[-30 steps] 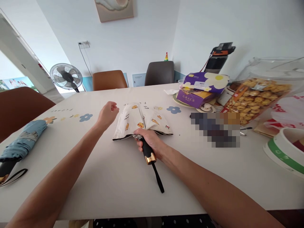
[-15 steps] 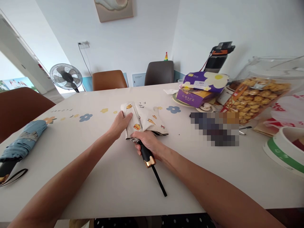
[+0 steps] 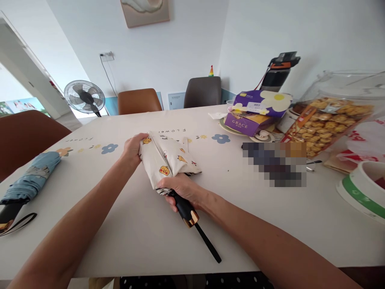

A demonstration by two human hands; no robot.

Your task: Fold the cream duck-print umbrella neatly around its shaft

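A cream folding umbrella (image 3: 164, 158) with small yellow cartoon prints lies folded on the white table (image 3: 150, 233). My right hand (image 3: 180, 190) is closed round its black handle with the gold end cap (image 3: 192, 218); a black wrist strap (image 3: 209, 245) trails toward me. My left hand (image 3: 134, 146) grips the far left end of the cream canopy, fingers wrapped over the fabric. The canopy's loose panels spread to the right of my hands.
A folded blue umbrella (image 3: 28, 182) lies at the table's left edge. At right stand a purple box (image 3: 254, 116), a snack jar (image 3: 327, 120) and a green-rimmed white bowl (image 3: 361, 188). Brown chairs (image 3: 138, 100) and a standing fan (image 3: 84, 96) are behind the table.
My left hand came down from above the table and took hold of the canopy's far end. The umbrella has turned to point left and its panels are gathered narrower.
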